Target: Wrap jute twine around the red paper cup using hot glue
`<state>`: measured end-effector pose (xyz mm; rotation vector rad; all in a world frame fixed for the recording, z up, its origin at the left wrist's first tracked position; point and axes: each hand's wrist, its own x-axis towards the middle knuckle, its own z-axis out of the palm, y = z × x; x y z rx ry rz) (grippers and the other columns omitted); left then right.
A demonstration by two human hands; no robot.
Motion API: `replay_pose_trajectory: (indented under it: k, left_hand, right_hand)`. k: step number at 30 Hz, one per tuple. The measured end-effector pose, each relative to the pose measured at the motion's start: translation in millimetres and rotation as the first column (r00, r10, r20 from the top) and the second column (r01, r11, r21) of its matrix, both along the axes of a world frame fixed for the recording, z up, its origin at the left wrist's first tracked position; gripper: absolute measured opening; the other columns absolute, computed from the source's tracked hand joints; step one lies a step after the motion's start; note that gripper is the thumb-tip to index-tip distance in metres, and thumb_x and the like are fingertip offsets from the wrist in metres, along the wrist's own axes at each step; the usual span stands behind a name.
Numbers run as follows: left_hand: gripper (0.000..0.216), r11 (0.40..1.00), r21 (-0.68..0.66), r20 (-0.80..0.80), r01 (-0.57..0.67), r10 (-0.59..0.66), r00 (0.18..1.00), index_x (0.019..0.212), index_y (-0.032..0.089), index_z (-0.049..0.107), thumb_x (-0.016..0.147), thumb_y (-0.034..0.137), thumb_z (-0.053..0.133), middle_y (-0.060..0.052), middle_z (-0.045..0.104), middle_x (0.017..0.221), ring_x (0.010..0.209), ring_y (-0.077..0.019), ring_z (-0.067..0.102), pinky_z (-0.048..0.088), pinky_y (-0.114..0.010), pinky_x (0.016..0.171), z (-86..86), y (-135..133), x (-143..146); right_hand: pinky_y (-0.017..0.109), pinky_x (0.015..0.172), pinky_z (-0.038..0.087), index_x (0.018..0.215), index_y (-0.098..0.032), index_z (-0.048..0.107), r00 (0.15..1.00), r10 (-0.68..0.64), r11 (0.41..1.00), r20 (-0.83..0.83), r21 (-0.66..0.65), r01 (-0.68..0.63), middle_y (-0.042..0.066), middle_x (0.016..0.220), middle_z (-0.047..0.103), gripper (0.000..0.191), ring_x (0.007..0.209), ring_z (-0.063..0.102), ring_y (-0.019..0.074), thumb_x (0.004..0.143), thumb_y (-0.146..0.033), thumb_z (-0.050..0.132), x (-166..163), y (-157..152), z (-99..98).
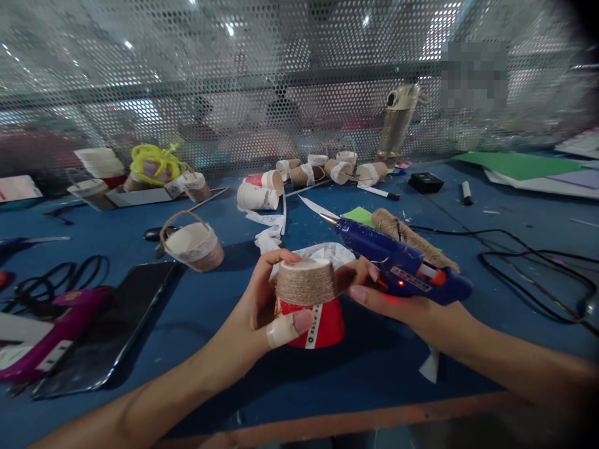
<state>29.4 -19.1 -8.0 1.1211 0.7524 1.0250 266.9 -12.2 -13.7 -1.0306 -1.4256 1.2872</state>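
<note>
My left hand (262, 305) grips an upside-down red paper cup (316, 312), its upper part wound with jute twine; the thumb wears a bandage and presses on the red wall. My right hand (374, 293) holds a blue hot glue gun (397, 265), its nozzle pointing up and left, away from the cup; the fingertips touch the cup's right side. Behind the gun lies a spool of jute twine (407, 237) on a green paper scrap.
A finished twine basket with a handle (194, 244) stands left of the cup. A dark phone (112, 324), a purple glue gun (56, 330) and black cables (538, 262) lie on the blue table. Several cups (262, 190), markers and a bottle (397, 125) sit by the mesh wall.
</note>
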Motion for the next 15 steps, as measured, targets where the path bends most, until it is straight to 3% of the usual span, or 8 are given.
replay_pose_trajectory:
  k: [6, 15]
  left_hand:
    - [0.045, 0.999, 0.033, 0.007, 0.006, -0.006, 1.000, 0.122, 0.034, 0.061, 0.087, 0.030, 0.089, 0.003, 0.075, 0.120, 0.100, -0.0136, 0.073, 0.057, -0.021, 0.087, -1.6, -1.9, 0.7]
    - [0.046, 0.999, 0.050, 0.017, 0.021, -0.022, 1.000, 0.123, 0.035, 0.061, 0.087, 0.029, 0.089, 0.004, 0.075, 0.121, 0.102, -0.0122, 0.072, 0.057, -0.020, 0.091, -1.7, -2.5, 1.5]
  right_hand:
    - [0.028, 0.091, 0.063, 0.081, -0.025, 0.068, 0.995, 0.051, 0.999, -0.086, -0.009, -0.051, 0.000, 0.103, 0.080, 0.018, 0.104, 0.077, 0.0189, 0.087, -0.027, 0.085, -1.1, 1.6, -1.5]
    - [0.027, 0.096, 0.063, 0.085, -0.025, 0.068, 0.979, 0.088, 0.995, -0.183, -0.036, -0.096, -0.001, 0.108, 0.080, 0.018, 0.108, 0.076, 0.0169, 0.088, -0.026, 0.086, -0.3, 3.0, -7.9]
